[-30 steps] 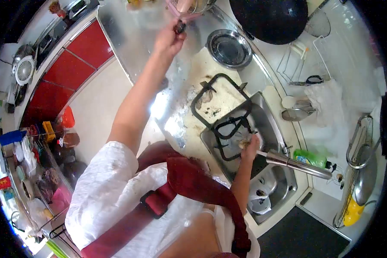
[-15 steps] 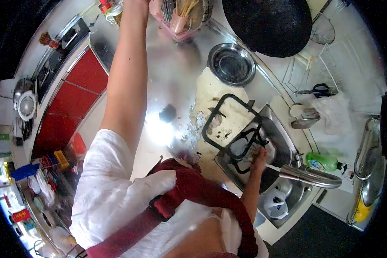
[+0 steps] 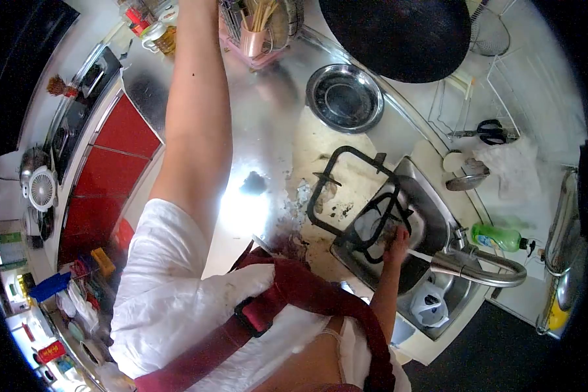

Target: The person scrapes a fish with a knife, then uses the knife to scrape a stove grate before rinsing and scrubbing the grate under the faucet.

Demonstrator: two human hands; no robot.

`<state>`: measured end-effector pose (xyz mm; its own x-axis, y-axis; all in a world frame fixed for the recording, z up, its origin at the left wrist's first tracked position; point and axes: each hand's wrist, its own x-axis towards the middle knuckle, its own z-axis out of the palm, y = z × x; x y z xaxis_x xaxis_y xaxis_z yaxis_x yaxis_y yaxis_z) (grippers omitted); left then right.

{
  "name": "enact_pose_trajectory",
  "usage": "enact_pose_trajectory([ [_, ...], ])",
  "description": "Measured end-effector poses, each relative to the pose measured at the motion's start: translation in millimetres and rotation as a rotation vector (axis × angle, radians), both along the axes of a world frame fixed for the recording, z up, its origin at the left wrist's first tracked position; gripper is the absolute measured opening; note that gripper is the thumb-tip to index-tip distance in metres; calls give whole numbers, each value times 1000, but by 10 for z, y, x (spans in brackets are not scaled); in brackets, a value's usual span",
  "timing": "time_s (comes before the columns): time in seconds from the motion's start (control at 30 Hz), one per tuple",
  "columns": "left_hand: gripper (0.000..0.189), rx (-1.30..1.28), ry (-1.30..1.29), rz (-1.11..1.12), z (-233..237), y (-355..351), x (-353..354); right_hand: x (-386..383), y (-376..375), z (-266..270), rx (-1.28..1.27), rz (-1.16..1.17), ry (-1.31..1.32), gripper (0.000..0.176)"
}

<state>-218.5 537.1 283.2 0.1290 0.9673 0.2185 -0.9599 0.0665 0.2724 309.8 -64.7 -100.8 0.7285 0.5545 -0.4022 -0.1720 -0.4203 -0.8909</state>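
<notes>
My left arm (image 3: 199,111) stretches up past the top edge of the head view, so my left hand is out of sight. Low on the right, my right hand (image 3: 396,245) is over the sink (image 3: 431,196), its fingers closed at the lower end of a black stove grate (image 3: 325,196). The grate slants across the sink's edge, partly over the counter. From the tap (image 3: 483,268) a thin white stream of water runs toward my right hand. A greyish patch inside the grate beside my fingers is too blurred to name.
A steel basin (image 3: 345,98) stands on the counter, near a black wok (image 3: 398,39). Chopsticks stand in a pink holder (image 3: 252,40). Beside the tap are a green bottle (image 3: 500,238) and a white plastic bag (image 3: 428,305) in the second sink bowl.
My left hand, partly visible at the top before, has gone out of view. The camera view has shifted slightly. My right hand and the grate stay nearly in place.
</notes>
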Motion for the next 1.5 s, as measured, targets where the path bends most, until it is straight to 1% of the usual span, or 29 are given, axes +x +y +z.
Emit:
enact_pose_trajectory([
  [0.17, 11, -29, 0, 19, -55, 94, 34, -423, 181, 759, 74, -81, 188, 42],
  [0.23, 12, -40, 6, 27, -83, 125, 43, -429, 177, 774, 44, -92, 203, 46],
  [0.33, 13, -52, 12, 20, -172, 223, 27, -352, 105, 573, -29, -43, 121, 46],
  [0.4, 15, -37, 21, -41, -264, 359, -37, -342, 19, 479, 85, 278, -327, 44],
  [0.43, 15, -8, 35, -159, -393, 497, -147, -312, 47, 437, 214, 128, 10, 41],
  [0.47, 20, -276, -154, 369, -67, -72, 377, -258, 107, 379, 335, -39, 342, 39],
  [0.53, 20, -170, 26, 216, -290, 28, 172, -87, -45, 27, 210, 185, -98, 35],
  [0.57, 33, -78, 71, 251, -400, -32, 152, -90, -31, 54, 247, 131, 13, 34],
  [0.6, 43, -141, 71, 179, -516, 170, -32, -124, 17, 123, 291, 77, 120, 33],
  [0.63, 28, -140, 196, 72, -696, 307, -354, -119, 39, 159, 282, 76, 88, 32],
  [0.67, 26, -128, 318, -32, -834, 383, -510, -128, 76, 199, 280, 81, 58, 31],
  [0.7, 27, -184, 365, 116, -865, 114, -269, -194, 108, 388, 262, 67, 55, 31],
  [0.73, 27, -236, 415, 267, -848, -233, -42, -278, 175, 668, 310, -1, 305, 32],
  [0.77, 27, -243, 415, 255, -1007, -404, 44, -320, 238, 810, 365, -71, 554, 33],
  [0.83, 25, -165, 403, 321, -1476, -744, 105, -272, 249, 651, 408, -84, 528, 34],
  [0.87, 20, -139, 474, 500, -1101, -1833, 991, -273, 216, 588, 461, -85, 505, 35],
  [0.9, 16, 28, 492, 481, -1099, -2271, 1272, -417, 289, 923, 315, 13, 449, 36],
  [0.93, 13, 182, 743, 525, -1319, -2541, 1337, -490, 277, 969, 309, 12, 452, 36],
  [0.97, 10, -78, 811, 539, -1411, -2971, 1543, -517, 293, 987, 190, 18, 405, 36],
  [1.0, 10, -69, 1099, 533, -1572, -3275, 1666, -492, 308, 981, 74, 22, 356, 35],
  [1.03, 10, -27, 1291, 391, -1823, -3496, 1689, -337, 203, 611, 163, 239, 243, 51],
  [1.07, 10, -43, 1483, 312, -2079, -3707, 1707, -331, 152, 614, 165, 235, 244, 51],
  [1.1, 14, 50, 1681, 288, -2365, -3880, 1692, -374, 136, 665, 144, 307, 174, 52],
  [1.13, 21, 350, 1932, 237, -2753, -3920, 1574, -434, 145, 748, 124, 379, 103, 52],
  [1.2, 22, 203, 2078, 75, -2600, -4289, 1787, -560, 151, 764, 75, 393, 79, 49],
  [1.27, 22, 206, 2120, -14, -2658, -4357, 1886, -558, 207, 429, 61, 417, 44, 36],
  [1.37, 31, 261, 2399, -48, -2749, -4230, 1987, -612, 290, 437, 39, 453, -18, 33],
  [1.4, 31, 269, 2401, -50, -2726, -4240, 2006, -641, 283, 431, 41, 447, -16, 33],
  [1.5, 47, 142, 2407, 82, -2637, -4225, 2045, -653, 338, 480, 47, 471, -60, 52],
])
